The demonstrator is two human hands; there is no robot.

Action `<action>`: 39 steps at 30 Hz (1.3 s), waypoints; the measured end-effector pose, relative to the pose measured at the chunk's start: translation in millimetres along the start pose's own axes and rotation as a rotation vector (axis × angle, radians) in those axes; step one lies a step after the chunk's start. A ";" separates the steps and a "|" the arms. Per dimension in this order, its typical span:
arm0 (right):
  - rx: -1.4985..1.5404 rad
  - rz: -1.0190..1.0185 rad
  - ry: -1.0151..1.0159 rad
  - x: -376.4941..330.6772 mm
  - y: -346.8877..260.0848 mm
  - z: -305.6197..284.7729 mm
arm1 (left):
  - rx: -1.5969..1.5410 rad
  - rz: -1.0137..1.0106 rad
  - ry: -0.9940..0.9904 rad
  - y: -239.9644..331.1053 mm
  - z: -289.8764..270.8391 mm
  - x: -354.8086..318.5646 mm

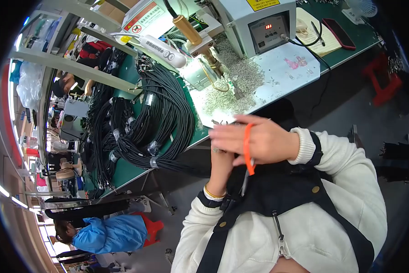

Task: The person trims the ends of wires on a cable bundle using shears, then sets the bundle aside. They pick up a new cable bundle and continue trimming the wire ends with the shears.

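Observation:
My right hand (268, 141) lies across the front of my left hand (221, 159), over the near edge of the bench. The right fingers are stretched to the left and slightly blurred. An orange strip (247, 148) runs over the back of that hand. Below the strip shows a thin grey piece (245, 183); I cannot make out what it is. The left fingers are mostly hidden behind the right hand. Just beyond both hands, a white board (270, 93) bears a heap of small silvery clippings (241, 75) under a machine head with a brass-coloured cylinder (186, 29).
Coils of black cable (168, 104) lie on the green bench left of the machine. A grey control box (268, 29) with a red display stands behind the board. Farther right are a notebook (311, 38) and a phone (338, 34). A person in blue (111, 234) sits lower left.

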State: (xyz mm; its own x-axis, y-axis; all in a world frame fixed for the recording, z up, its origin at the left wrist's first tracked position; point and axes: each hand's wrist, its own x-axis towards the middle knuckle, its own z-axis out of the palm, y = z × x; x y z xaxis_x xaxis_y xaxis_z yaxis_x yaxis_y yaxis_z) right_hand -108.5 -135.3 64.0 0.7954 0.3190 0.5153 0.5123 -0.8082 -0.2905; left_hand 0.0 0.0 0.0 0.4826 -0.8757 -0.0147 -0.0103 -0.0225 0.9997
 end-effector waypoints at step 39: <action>0.628 0.910 0.320 -10.7 43.6 19.2 | -0.014 -0.154 0.240 38.2 22.8 24.7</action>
State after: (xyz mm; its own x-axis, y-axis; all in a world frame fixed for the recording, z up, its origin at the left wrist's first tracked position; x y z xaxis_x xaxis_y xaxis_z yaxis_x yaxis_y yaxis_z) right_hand -88.4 -164.5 30.4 0.8810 -0.4688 0.0632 -0.0674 -0.2566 -0.9642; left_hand -8.5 -33.5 37.4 0.6708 -0.7236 -0.1629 0.0906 -0.1380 0.9863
